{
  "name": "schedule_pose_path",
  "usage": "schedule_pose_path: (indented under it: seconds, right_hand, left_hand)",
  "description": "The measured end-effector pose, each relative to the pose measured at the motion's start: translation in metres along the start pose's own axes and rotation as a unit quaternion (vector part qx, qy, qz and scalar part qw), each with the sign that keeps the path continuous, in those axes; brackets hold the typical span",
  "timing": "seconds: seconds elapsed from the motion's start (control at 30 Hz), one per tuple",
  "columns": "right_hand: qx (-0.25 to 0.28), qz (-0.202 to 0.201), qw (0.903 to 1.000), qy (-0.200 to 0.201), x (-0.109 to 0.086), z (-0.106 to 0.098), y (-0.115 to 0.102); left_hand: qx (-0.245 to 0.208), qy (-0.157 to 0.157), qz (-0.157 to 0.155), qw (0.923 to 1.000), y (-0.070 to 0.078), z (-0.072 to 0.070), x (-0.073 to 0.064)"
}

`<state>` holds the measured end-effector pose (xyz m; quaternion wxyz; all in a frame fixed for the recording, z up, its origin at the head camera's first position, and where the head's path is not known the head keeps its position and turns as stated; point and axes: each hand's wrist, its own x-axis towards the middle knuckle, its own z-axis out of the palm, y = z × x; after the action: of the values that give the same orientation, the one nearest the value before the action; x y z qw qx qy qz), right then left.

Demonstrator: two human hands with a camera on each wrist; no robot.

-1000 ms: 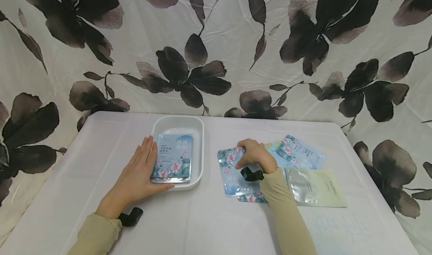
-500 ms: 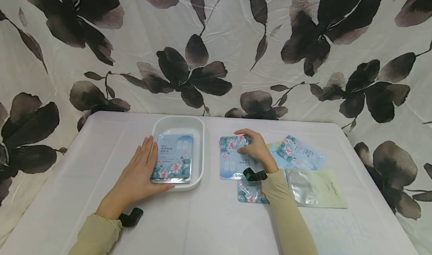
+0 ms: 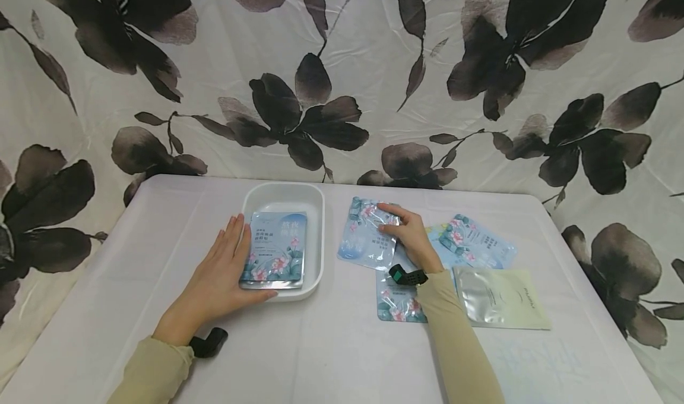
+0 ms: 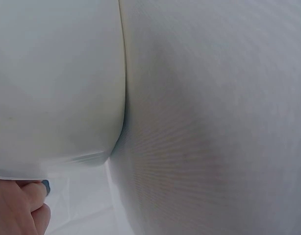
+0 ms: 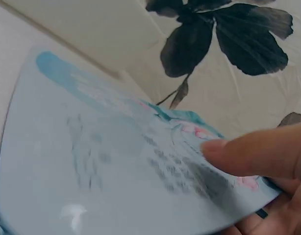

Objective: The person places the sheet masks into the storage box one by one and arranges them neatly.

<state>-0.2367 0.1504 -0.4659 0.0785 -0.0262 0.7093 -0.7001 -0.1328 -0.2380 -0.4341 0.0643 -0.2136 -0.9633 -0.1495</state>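
Observation:
My left hand (image 3: 219, 273) lies flat against the left side of a white plastic tray (image 3: 283, 199), fingers straight, thumb along its front edge. Inside the tray is a neat stack of blue floral mask sachets (image 3: 272, 249). My right hand (image 3: 411, 234) pinches another blue floral mask sachet (image 3: 366, 237) by its upper right part, to the right of the tray. The right wrist view shows the thumb pressed on the tilted sachet's printed face (image 5: 116, 156), with the other fingers behind it. The left wrist view is mostly filled by the tray's outer wall (image 4: 57, 88).
Below the right hand lies one more blue floral sachet (image 3: 398, 300). Farther right, a blue sachet (image 3: 481, 243) overlaps others, and a silver and pale green packet (image 3: 502, 297) lies in front. A floral cloth (image 3: 331, 107) hangs behind the white table (image 3: 294, 356).
My right hand has lifted the sachet and moved it away from me and tilted it, uncovering more of the sachet beneath. The left hand and tray have stayed put.

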Motion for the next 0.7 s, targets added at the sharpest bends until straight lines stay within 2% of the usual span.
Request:
schedule_pose_path:
  seconds: [0.17,0.23,0.4,0.53,0.7]
  right_hand:
    - [0.025,0.001,0.9994,-0.026,0.0022,-0.0014,0.0016]
    - [0.029,0.003,0.9992,-0.027,0.0032,-0.0017,0.0024]
    - [0.082,0.004,0.9966,-0.011,0.0045,-0.0008,0.0038]
    - [0.123,0.001,0.9924,0.002,0.004,0.0006,0.0021]
    - [0.191,0.006,0.9814,-0.018,0.0048,0.0015,-0.0016]
  left_hand:
    - [0.001,0.005,0.003,1.0,0.0,0.0005,0.0003]
    - [0.001,0.004,0.003,1.0,0.0,0.0006,0.0003]
    - [0.001,0.002,0.0,1.0,-0.0004,0.0013,0.0002]
    - [0.002,0.003,0.001,1.0,-0.0004,0.0015,0.0003]
    - [0.003,0.004,-0.002,1.0,-0.0004,0.0019,0.0005]
